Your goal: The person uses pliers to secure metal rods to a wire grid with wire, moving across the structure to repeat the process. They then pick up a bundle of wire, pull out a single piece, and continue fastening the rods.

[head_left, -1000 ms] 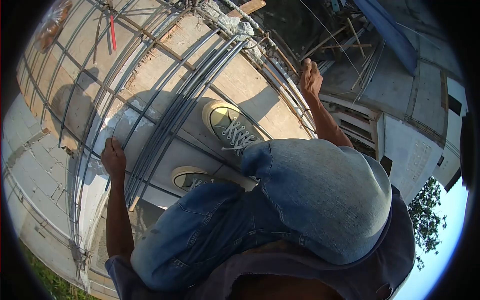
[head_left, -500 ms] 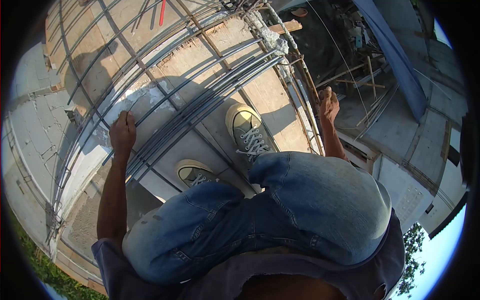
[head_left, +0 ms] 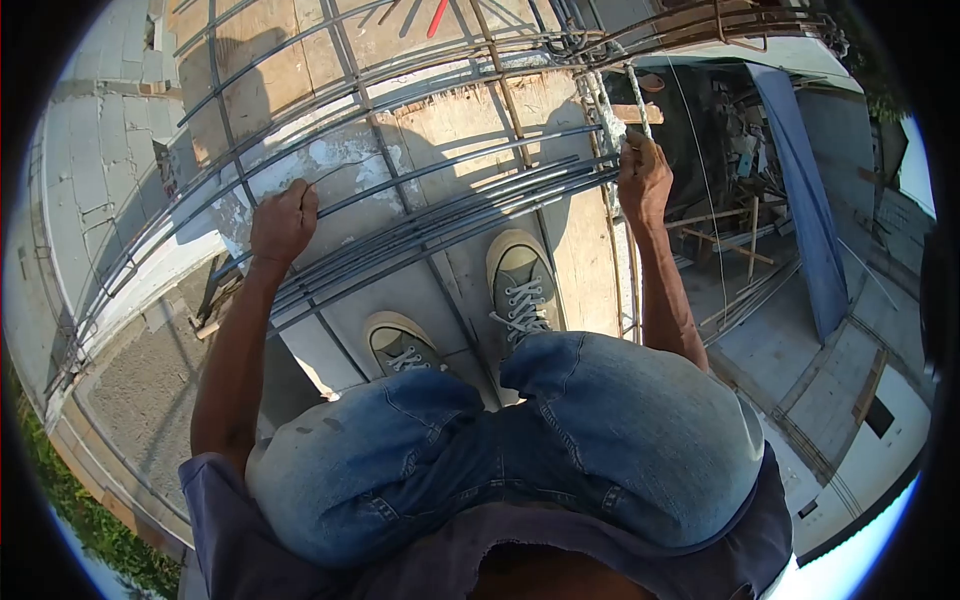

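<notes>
Low in front of my crouched legs lies a bundle of dark steel rebars [head_left: 460, 213], running across over other bars. My left hand [head_left: 285, 222] is closed above the bundle's left end, with a thin wire [head_left: 335, 173] sticking out from its fingers. At the right end of the bars is my right hand [head_left: 645, 185], its fingers curled together beside the bar ends and a rough white-coated post [head_left: 608, 110]. Whatever it grips, if anything, is hidden. My two canvas shoes, the right shoe [head_left: 525, 285] and left shoe [head_left: 400, 345], stand among the bars.
A rebar grid [head_left: 345, 60] spreads over plywood boards [head_left: 280, 75] ahead, with a red rod [head_left: 437, 18] lying there. To the right, beyond the edge, a lower area holds scrap wood [head_left: 745, 235] and a hanging blue tarp [head_left: 800, 200]. A block wall [head_left: 110, 190] stands left.
My right hand has moved up and inward to the bar ends. My left hand has shifted right and slightly up, still closed. The head view has turned.
</notes>
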Demonstrator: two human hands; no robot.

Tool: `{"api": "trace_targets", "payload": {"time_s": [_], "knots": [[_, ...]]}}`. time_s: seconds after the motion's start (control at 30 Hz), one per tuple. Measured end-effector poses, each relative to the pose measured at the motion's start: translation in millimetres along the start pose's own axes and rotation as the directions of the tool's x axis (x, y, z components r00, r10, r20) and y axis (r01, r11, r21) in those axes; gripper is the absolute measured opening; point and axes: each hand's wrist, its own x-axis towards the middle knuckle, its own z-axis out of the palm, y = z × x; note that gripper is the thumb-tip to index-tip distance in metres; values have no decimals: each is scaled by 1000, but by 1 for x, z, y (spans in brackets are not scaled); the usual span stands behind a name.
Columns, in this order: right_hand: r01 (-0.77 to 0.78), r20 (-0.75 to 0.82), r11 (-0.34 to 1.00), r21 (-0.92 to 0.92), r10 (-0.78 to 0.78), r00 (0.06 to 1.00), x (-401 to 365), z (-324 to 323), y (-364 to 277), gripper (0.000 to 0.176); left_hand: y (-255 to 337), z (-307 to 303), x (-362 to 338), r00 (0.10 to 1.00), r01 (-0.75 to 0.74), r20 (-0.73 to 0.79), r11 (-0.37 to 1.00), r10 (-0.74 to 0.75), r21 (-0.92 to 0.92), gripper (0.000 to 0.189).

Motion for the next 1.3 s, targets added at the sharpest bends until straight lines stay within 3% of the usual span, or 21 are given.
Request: {"api": "trace_targets", "payload": {"time_s": [0.03, 0.1, 0.13, 0.2, 0.23, 0.3, 0.4, 0.43, 0.5, 0.53, 0.6, 0.63, 0.73, 0.87, 1.1, 1.23, 1.3], "knots": [[-87, 15, 988, 129, 85, 996, -13, 35, 65, 21, 4, 0, 2, 1000, -12, 15, 999, 12, -30, 23], [-127, 198, 980, 155, 95, 976, -1, 28, 40, 35, 5, -9, -2, 1000, -27, -10, 999, 27, -46, 20], [-125, 236, 989, -82, 141, 961, 11, 14, -10, 32, 4, -10, -3, 999, -46, -28, 997, 44, -64, 19], [-281, 288, 958, -59, 286, 914, 15, 17, -12, 28, 6, -17, -6, 1000, -12, -3, 1000, 12, -15, 21], [-204, 286, 975, -93, 222, 932, 16, 20, 2, 29, 6, -19, -5, 999, 5, 38, 1000, -5, -16, 23], [-230, 365, 955, -189, 286, 886, 23, 22, 10, 29, 10, -26, -5, 999, 2, 45, 1000, -1, -22, 25], [-138, 410, 972, -193, 208, 888, 24, 30, 33, 28, 24, -47, -4, 992, 61, 111, 998, -62, 15, 26], [-217, 426, 965, -145, 259, 867, 24, 29, 26, 26, 25, -48, -5, 991, 63, 114, 998, -64, 17, 26], [-362, 385, 925, -118, 379, 842, 24, 24, 6, 20, 31, -53, -2, 981, 64, 181, 998, -64, 2, 28], [-321, 333, 944, -70, 326, 885, 21, 23, 3, 20, 37, -55, 0, 968, 62, 243, 998, -57, -12, 30], [-368, 318, 920, -132, 391, 864, 21, 27, 14, 23, 52, -47, 9, 944, 61, 326, 998, -46, -34, 30], [-412, 368, 896, -167, 444, 817, 27, 15, -4, 23, 54, -39, 14, 955, 21, 298, 997, 3, -79, 28], [-506, 357, 862, -17, 478, 802, 27, 7, -25, 21, 52, -34, 25, 947, -1, 317, 990, 47, -142, 26], [-500, 332, 866, -4, 473, 816, 23, 14, -15, 20, 52, -33, 22, 965, -50, 251, 991, 80, -122, 23], [-395, 285, 917, -51, 393, 874, 22, 15, -10, 21, 43, -16, 18, 990, -4, 142, 991, 23, -133, 21], [-438, 291, 895, -85, 442, 848, 23, 16, -10, 24, 36, -4, 15, 998, -12, 64, 996, 18, -89, 20], [-378, 288, 920, -104, 392, 874, 20, 16, 0, 25, 34, 4, 16, 999, -11, 44, 986, 19, -169, 19]]}}
